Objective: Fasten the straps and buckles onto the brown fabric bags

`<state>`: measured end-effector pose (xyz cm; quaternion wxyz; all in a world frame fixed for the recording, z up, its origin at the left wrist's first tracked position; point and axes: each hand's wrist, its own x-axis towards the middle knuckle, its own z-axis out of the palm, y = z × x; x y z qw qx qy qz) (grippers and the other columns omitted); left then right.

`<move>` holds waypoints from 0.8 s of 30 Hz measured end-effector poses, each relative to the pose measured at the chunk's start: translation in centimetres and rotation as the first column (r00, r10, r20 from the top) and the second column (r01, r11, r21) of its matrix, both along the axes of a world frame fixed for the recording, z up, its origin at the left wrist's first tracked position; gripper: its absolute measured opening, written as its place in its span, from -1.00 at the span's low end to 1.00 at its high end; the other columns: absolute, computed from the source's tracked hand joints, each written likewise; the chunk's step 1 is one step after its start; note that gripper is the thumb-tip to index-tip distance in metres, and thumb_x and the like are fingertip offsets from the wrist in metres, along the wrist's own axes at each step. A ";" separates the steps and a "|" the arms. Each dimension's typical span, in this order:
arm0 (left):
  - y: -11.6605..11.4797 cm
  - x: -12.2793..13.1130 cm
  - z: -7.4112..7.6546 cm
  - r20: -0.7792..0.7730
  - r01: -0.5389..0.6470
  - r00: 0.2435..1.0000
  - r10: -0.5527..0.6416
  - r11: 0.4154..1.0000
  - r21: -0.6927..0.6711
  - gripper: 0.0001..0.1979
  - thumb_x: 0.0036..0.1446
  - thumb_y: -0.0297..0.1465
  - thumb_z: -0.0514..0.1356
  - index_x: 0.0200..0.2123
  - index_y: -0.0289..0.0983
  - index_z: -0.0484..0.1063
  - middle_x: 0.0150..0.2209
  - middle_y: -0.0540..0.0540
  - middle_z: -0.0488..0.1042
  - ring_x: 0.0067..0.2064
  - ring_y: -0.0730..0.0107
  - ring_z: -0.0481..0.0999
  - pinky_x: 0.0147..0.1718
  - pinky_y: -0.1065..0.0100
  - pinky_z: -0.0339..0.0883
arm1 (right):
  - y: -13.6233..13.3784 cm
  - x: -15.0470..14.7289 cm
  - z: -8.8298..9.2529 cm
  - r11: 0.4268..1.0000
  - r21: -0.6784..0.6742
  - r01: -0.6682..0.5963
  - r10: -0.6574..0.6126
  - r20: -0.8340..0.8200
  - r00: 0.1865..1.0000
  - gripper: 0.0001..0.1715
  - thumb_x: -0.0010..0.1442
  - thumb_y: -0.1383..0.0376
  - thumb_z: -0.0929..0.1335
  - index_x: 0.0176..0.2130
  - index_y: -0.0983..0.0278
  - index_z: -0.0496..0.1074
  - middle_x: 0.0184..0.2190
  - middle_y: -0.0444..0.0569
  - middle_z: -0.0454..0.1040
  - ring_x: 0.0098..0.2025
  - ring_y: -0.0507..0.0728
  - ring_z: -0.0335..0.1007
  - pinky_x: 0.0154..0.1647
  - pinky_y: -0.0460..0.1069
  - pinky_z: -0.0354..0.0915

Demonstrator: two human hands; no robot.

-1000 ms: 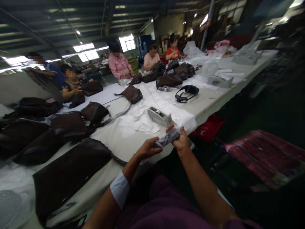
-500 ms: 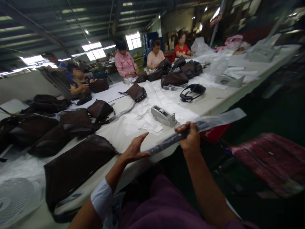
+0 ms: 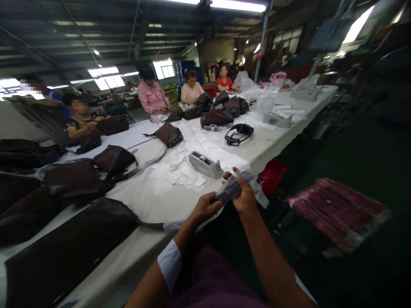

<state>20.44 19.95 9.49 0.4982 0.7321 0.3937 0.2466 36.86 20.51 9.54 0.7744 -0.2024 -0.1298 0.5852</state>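
Note:
Between my two hands is a dark bag strap [image 3: 228, 191] in a clear plastic sleeve, held over the table's edge. My left hand [image 3: 205, 208] is closed round its near part, thumb on top. Further along, my right hand [image 3: 245, 196] grips it from the right, and the sleeve's loose end hangs beyond. A large dark brown bag [image 3: 73, 248] lies on the table to the left, its strap running toward my left hand; my wrist partly hides the link. Just past my hands stands a grey tape dispenser [image 3: 204, 164].
White paper sheets [image 3: 175, 175] lie round the dispenser on the table [image 3: 141, 244]. A black headset-like band [image 3: 239, 133] is further back. More brown bags [image 3: 72, 179] are piled left. Co-workers [image 3: 153, 96] are across the table. A plastic-covered red stool [image 3: 334, 209] stands right.
My left hand has gone from spread fingers to closed round the strap. The strap is now bunched shorter between my hands, its sleeve end drooping. The view has shifted rightward.

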 end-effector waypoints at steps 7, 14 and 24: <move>-0.5 0.2 -0.2 -0.158 -0.055 0.985 0.075 0.991 0.125 -0.83 0.02 -0.30 0.11 -0.47 -0.29 0.31 -0.53 0.08 0.26 -0.45 0.49 0.24 -0.48 0.45 0.08 | 0.9 2.3 -0.5 0.969 -0.212 0.125 -0.151 -0.111 0.982 -0.82 0.09 0.23 0.34 -0.31 0.30 0.39 -0.58 -0.19 0.41 -0.55 0.00 0.35 -0.39 -0.01 0.40; -0.1 1.1 -0.6 -0.088 -0.203 0.971 0.223 0.960 0.195 -0.85 0.01 -0.31 0.14 -0.37 -0.28 0.37 -0.51 0.08 0.30 -0.44 0.48 0.26 -0.42 0.42 0.12 | -0.1 -4.4 -1.5 0.949 -0.121 0.292 -0.259 0.232 0.938 -0.79 0.02 0.19 0.38 -0.47 0.29 0.38 -0.40 -0.09 0.50 -0.34 0.02 0.42 -0.30 -0.08 0.36; -1.7 0.2 -0.5 0.479 -0.075 0.849 0.222 0.949 -0.307 -0.57 -0.04 -0.20 0.24 -0.14 -0.34 0.41 -0.22 -0.15 0.42 -0.24 0.35 0.39 -0.20 0.33 0.26 | -2.7 -5.6 -4.1 0.992 0.054 -0.116 0.056 0.631 0.774 -0.15 0.05 0.18 0.39 0.25 0.09 0.03 0.20 0.00 0.18 0.16 0.22 0.18 0.14 0.23 0.16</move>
